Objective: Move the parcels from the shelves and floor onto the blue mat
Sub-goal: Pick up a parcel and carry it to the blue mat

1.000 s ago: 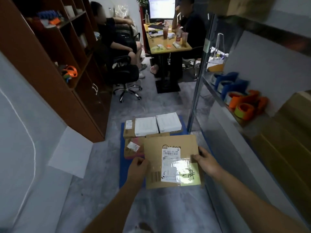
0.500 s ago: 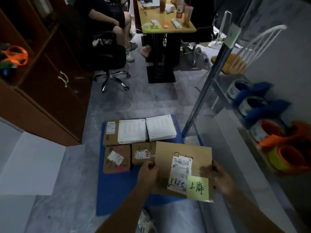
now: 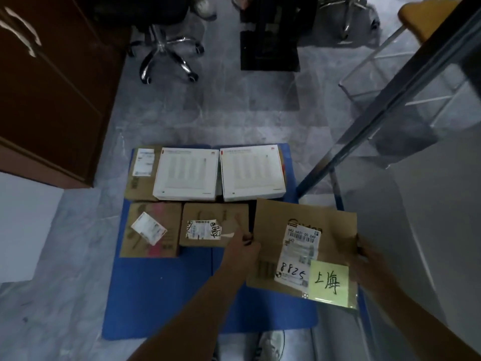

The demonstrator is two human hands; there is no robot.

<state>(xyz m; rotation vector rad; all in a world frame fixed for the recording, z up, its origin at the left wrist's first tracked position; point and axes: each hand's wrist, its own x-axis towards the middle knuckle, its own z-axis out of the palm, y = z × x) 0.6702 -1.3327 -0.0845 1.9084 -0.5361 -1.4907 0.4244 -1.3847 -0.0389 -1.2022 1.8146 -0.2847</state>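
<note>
Fingers [image 3: 247,237] of the left hand [image 3: 240,252] are curled round the near-left edge of the flat cardboard parcel [image 3: 273,222], thumb on top, and the right hand [image 3: 365,256] clamps the opposite edge, its fingertips tucked out of sight beneath. The parcel sits between both hands at the 4 o'clock corner of the blue mat [image 3: 161,290], overhanging the mat's right border; whether it has touched down, I cannot tell. On its top face are a white shipping label [image 3: 299,254] with "8825" handwritten and a pale green sticky note [image 3: 329,282]. At the mat's 12 o'clock end, two white boxes [image 3: 186,174] [image 3: 251,171] lie side by side, the left one resting on a brown parcel [image 3: 136,186]. Below them, toward 9 o'clock, lies a brown-and-pink parcel [image 3: 153,246], with a smaller labelled parcel [image 3: 208,212] just beside it, right by the left knuckles. A metal shelf upright [image 3: 390,97] slants away at 2 o'clock.
</note>
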